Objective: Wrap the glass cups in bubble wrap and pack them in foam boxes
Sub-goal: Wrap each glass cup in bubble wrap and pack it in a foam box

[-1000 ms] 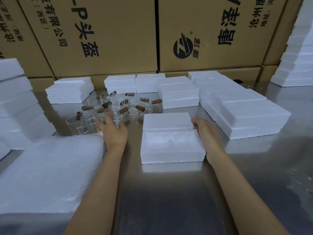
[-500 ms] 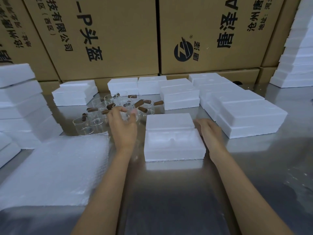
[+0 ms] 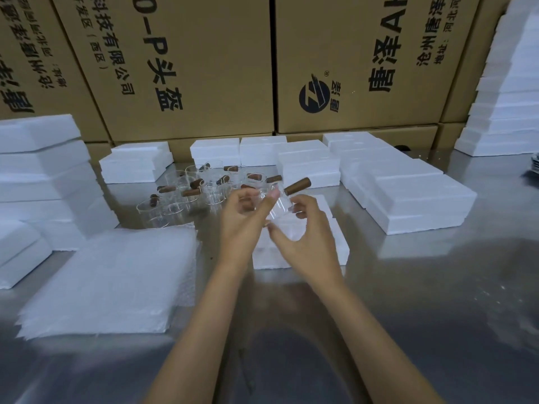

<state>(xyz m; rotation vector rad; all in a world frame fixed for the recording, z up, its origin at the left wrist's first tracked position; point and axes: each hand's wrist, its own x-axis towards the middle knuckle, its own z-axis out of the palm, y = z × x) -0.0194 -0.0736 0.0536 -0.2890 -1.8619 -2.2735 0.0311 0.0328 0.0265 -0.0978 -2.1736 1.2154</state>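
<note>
A reflective steel table (image 3: 408,301) fills the view, with printed brown cardboard cartons (image 3: 350,68) walling its far edge. Nearest, left of the open white foam box (image 3: 329,246), lies a stack of white bubble-wrap sheets (image 3: 110,275). Directly above that box both hands hold one clear glass cup with a brown wooden handle (image 3: 281,204): the left hand (image 3: 242,225) pinches its side and the right hand (image 3: 306,237) curls round its base. Beyond the box, the remaining clear glass cups (image 3: 198,188) cluster. Bare glass looks slippery; a loosened grip during handover could drop it onto the foam edge or the steel.
</note>
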